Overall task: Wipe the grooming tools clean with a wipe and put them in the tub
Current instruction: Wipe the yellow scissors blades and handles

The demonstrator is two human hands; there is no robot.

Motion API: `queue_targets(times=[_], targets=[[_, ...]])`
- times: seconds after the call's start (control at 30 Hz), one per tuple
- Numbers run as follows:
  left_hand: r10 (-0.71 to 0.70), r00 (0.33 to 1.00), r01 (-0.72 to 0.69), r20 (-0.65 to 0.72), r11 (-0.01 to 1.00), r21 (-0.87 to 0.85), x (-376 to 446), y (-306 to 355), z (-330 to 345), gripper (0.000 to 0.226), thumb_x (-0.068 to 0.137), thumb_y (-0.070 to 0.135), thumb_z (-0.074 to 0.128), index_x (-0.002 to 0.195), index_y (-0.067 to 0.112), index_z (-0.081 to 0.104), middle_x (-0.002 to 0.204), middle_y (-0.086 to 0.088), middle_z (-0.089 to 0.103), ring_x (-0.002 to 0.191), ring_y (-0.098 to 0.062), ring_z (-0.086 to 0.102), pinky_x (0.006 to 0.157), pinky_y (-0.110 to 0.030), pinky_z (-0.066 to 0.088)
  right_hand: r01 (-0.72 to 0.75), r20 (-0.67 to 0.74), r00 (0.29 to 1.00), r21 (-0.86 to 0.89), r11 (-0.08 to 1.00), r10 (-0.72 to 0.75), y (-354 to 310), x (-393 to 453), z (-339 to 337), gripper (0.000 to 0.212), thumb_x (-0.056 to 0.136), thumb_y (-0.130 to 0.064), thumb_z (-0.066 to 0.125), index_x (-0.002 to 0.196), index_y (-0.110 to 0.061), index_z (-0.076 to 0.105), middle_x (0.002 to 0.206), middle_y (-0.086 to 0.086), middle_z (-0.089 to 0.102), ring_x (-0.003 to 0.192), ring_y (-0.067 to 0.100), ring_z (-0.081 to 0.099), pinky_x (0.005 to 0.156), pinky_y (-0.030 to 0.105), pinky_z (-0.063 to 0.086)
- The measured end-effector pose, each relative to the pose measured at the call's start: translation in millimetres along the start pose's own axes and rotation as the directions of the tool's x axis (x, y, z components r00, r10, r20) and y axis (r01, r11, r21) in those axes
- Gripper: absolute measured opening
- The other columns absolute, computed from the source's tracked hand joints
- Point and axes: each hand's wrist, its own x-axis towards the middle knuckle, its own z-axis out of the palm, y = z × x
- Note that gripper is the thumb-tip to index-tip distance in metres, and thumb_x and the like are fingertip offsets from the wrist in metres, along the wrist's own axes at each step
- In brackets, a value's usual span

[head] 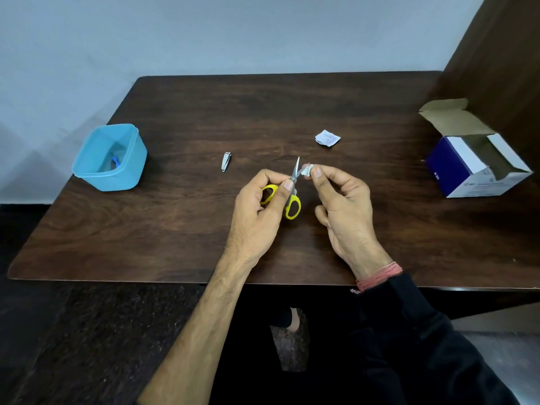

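My left hand (264, 210) grips small scissors with yellow handles (293, 200) above the table's middle, blades pointing away from me. My right hand (342, 206) pinches a small folded wipe (307, 170) against the right side of the blades. A silver nail clipper (226, 162) lies on the table to the left of my hands. The blue plastic tub (109, 157) stands at the table's left edge, open, with a small blue item inside.
A torn white wipe wrapper (327, 138) lies behind my right hand. An open blue-and-white cardboard box (470, 162) sits at the right side of the dark wooden table (175, 223). A dark panel rises at the far right.
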Motion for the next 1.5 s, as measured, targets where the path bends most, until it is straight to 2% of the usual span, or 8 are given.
queue_targets(times=[0.17, 0.3, 0.47, 0.77, 0.93, 1.07, 1.2, 1.5], targets=[[0.007, 1.0, -0.007, -0.003, 0.998, 0.061, -1, -1, 3, 0.011, 0.111, 0.022, 0.068, 0.103, 0.019, 0.074, 0.089, -0.006, 0.077, 0.084, -0.033, 0.07, 0.076, -0.049, 0.056, 0.006, 0.005, 1.0, -0.007, 1.0, -0.006, 2, 1, 0, 0.014, 0.107, -0.018, 0.07, 0.108, -0.014, 0.083, 0.101, 0.01, 0.076, 0.047, 0.007, 0.02, 0.04, 0.027, 0.014], [0.006, 1.0, -0.005, -0.005, 0.998, 0.062, -1, -1, 3, 0.011, 0.111, 0.022, 0.068, 0.103, 0.02, 0.074, 0.088, -0.005, 0.076, 0.08, -0.026, 0.068, 0.075, -0.043, 0.057, 0.013, 0.019, 1.0, -0.038, 0.999, -0.013, 2, 1, 0, 0.011, 0.105, -0.017, 0.074, 0.109, -0.013, 0.084, 0.093, 0.005, 0.073, 0.05, 0.011, 0.023, 0.039, 0.024, 0.018], [0.004, 1.0, -0.004, 0.007, 0.997, 0.083, -1, -2, 2, 0.01, 0.111, 0.021, 0.069, 0.103, 0.018, 0.074, 0.08, 0.001, 0.073, 0.072, -0.01, 0.063, 0.068, -0.029, 0.051, 0.077, 0.031, 0.997, -0.139, 0.987, -0.073, 3, 0, 2, 0.006, 0.102, -0.009, 0.075, 0.101, -0.011, 0.081, 0.086, -0.008, 0.076, 0.048, -0.002, 0.053, 0.046, 0.008, 0.038], [0.001, 0.999, 0.004, -0.035, 0.992, 0.125, -2, -1, 3, 0.011, 0.11, 0.021, 0.069, 0.1, 0.019, 0.072, 0.082, -0.001, 0.073, 0.073, -0.012, 0.064, 0.066, -0.031, 0.05, 0.164, 0.032, 0.986, -0.349, 0.923, -0.163, 9, 0, 5, 0.011, 0.106, -0.024, 0.074, 0.105, -0.016, 0.081, 0.066, -0.024, 0.065, 0.051, -0.005, 0.057, 0.052, 0.005, 0.039], [-0.015, 1.0, 0.018, -0.019, 0.99, 0.138, -3, 4, 4, 0.011, 0.111, 0.019, 0.069, 0.101, 0.017, 0.073, 0.08, 0.011, 0.072, 0.072, -0.006, 0.063, 0.066, -0.02, 0.048, 0.175, -0.038, 0.98, -0.32, 0.931, -0.197, 12, 2, 4, 0.01, 0.106, -0.025, 0.075, 0.106, -0.019, 0.082, 0.068, -0.023, 0.066, 0.052, -0.005, 0.057, 0.055, 0.005, 0.039], [-0.014, 1.0, 0.017, -0.026, 0.991, 0.129, -3, 2, 3, 0.012, 0.111, 0.021, 0.069, 0.099, 0.019, 0.072, 0.081, 0.001, 0.074, 0.077, -0.023, 0.068, 0.068, -0.031, 0.05, 0.172, 0.058, 0.985, -0.338, 0.925, -0.162, 11, 3, 1, 0.01, 0.106, -0.022, 0.075, 0.104, -0.016, 0.082, 0.074, -0.021, 0.071, 0.057, -0.004, 0.057, 0.058, 0.007, 0.042], [-0.005, 1.0, 0.005, 0.0, 0.989, 0.149, -2, 2, 3, 0.013, 0.111, 0.02, 0.069, 0.098, 0.02, 0.073, 0.083, 0.005, 0.074, 0.074, -0.008, 0.064, 0.069, -0.027, 0.051, 0.154, -0.031, 0.985, -0.254, 0.955, -0.168, 12, 6, 0, 0.012, 0.105, -0.022, 0.075, 0.107, -0.011, 0.081, 0.074, -0.02, 0.069, 0.055, -0.004, 0.058, 0.056, 0.007, 0.041], [-0.011, 1.0, 0.012, -0.009, 0.991, 0.134, -2, 2, 2, 0.014, 0.11, 0.02, 0.07, 0.096, 0.018, 0.072, 0.082, 0.006, 0.073, 0.074, -0.01, 0.063, 0.07, -0.031, 0.051, 0.149, -0.011, 0.987, -0.255, 0.955, -0.157, 12, 7, -3, 0.013, 0.106, -0.023, 0.074, 0.105, -0.012, 0.08, 0.076, -0.018, 0.069, 0.055, -0.004, 0.056, 0.053, 0.006, 0.041]])
